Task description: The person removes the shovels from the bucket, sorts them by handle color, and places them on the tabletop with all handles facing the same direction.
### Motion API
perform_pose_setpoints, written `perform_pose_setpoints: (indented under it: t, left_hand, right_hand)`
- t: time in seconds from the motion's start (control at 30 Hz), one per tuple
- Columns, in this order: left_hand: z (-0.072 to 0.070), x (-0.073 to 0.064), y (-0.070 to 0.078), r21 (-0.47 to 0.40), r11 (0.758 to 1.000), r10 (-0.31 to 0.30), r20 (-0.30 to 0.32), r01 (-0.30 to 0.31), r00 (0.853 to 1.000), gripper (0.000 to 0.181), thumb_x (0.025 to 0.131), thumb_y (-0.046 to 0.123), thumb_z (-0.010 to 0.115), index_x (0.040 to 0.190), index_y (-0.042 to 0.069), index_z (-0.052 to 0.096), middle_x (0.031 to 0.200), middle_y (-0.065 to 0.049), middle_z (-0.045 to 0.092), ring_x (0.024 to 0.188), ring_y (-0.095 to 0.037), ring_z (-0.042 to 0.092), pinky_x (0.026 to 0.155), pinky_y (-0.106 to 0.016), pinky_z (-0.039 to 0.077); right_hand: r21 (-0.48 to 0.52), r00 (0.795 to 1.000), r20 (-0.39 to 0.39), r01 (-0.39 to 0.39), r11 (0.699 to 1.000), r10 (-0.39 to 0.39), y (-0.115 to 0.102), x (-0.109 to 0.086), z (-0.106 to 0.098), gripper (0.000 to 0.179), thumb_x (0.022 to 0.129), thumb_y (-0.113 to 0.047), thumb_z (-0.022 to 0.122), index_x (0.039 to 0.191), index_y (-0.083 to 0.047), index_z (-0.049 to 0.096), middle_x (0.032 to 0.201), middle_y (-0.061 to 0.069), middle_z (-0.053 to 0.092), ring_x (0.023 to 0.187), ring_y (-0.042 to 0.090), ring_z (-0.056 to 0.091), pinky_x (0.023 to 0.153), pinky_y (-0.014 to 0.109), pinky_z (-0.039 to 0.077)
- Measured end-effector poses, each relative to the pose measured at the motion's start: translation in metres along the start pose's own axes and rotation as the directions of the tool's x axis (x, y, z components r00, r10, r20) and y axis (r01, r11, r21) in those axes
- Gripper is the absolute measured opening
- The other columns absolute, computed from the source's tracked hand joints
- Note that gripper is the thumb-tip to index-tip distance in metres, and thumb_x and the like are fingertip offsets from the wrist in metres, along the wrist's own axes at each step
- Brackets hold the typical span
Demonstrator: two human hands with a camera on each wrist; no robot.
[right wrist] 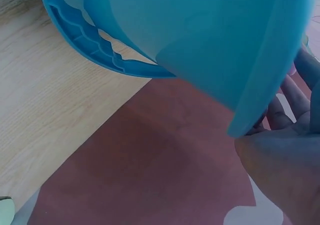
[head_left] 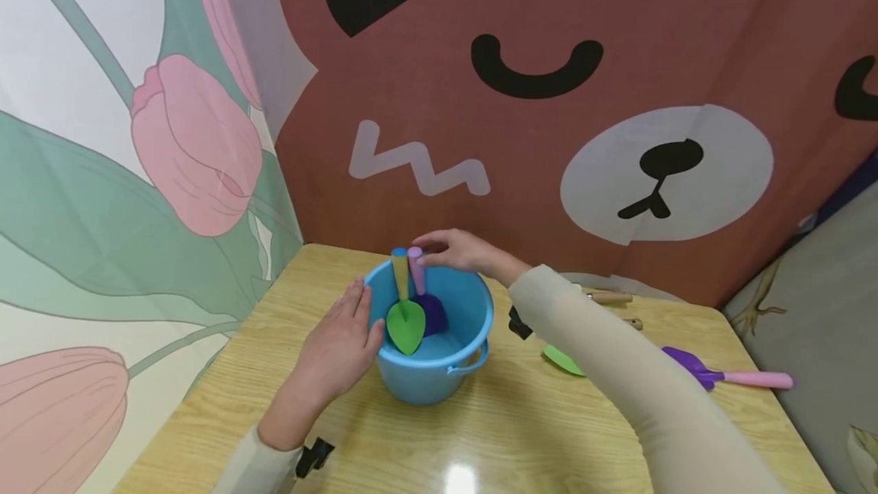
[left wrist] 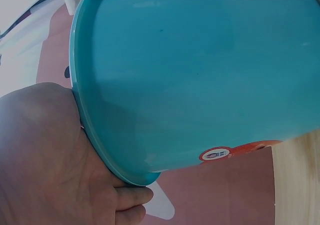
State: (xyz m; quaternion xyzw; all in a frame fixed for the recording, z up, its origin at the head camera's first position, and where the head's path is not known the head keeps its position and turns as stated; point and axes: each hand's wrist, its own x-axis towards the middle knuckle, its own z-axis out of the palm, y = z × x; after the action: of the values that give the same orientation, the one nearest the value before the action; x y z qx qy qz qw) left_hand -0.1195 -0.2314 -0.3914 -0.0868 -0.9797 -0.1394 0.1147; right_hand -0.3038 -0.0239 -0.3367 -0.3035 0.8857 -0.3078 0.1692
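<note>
A light blue bucket (head_left: 424, 383) stands upright on the table. Inside it lean a toy trowel with a green blade (head_left: 406, 326) and yellow handle, and a toy shovel with a dark purple blade (head_left: 434, 314) and lilac handle (head_left: 417, 273). My left hand (head_left: 339, 341) rests on the bucket's left rim, its fingers straight; the left wrist view shows the palm (left wrist: 45, 155) along that rim. Over the far rim, my right hand (head_left: 461, 251) holds the top of the lilac handle between thumb and fingers. The right wrist view partly hides those fingers (right wrist: 297, 97) behind the bucket.
Right of the bucket lie a purple toy tool with a pink handle (head_left: 757, 380), a green blade (head_left: 564, 360) and wooden handles (head_left: 610, 297), partly covered by my right sleeve (head_left: 610, 372). A bear-print cloth (head_left: 521, 174) hangs behind the wooden table (head_left: 384, 448).
</note>
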Motion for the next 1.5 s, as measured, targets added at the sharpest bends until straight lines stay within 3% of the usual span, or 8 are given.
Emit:
perform_pose_setpoints:
  t: [0.33,0.97,1.5]
  left_hand:
    - [-0.0002,-0.0007,0.0003,-0.002,1.000,-0.007,0.001,0.007,1.000,0.067,0.107,0.039,0.040,0.153,-0.010,0.033,0.165,-0.024,0.021,0.153,-0.038,0.023,0.122,-0.052,0.027]
    - [0.0005,-0.0004,0.0002,0.001,1.000,-0.014,0.004,0.014,1.000,0.067,0.107,0.039,0.038,0.153,-0.010,0.032,0.165,-0.025,0.022,0.154,-0.036,0.020,0.122,-0.052,0.026]
    - [0.0006,-0.0009,0.0000,-0.003,1.000,-0.007,-0.008,0.007,1.000,0.067,0.107,0.038,0.042,0.152,-0.010,0.033,0.164,-0.026,0.024,0.153,-0.037,0.022,0.122,-0.052,0.027]
  right_hand:
    - [-0.041,1.000,-0.011,-0.023,0.999,0.023,-0.0067,0.0040,0.0049,0.051,0.098,-0.042,0.066,0.144,-0.023,0.058,0.145,0.004,0.057,0.135,0.029,0.051,0.111,0.051,0.045]
    - [-0.032,0.998,-0.068,-0.006,0.999,0.004,-0.0056,0.0011,0.0042,0.038,0.099,-0.038,0.065,0.133,-0.019,0.066,0.132,0.003,0.065,0.123,0.026,0.059,0.103,0.046,0.051]
    - [-0.019,0.992,-0.124,-0.014,1.000,0.012,-0.0059,-0.0045,-0.0011,0.039,0.099,-0.041,0.064,0.132,-0.019,0.066,0.132,0.004,0.064,0.122,0.027,0.057,0.103,0.046,0.051]
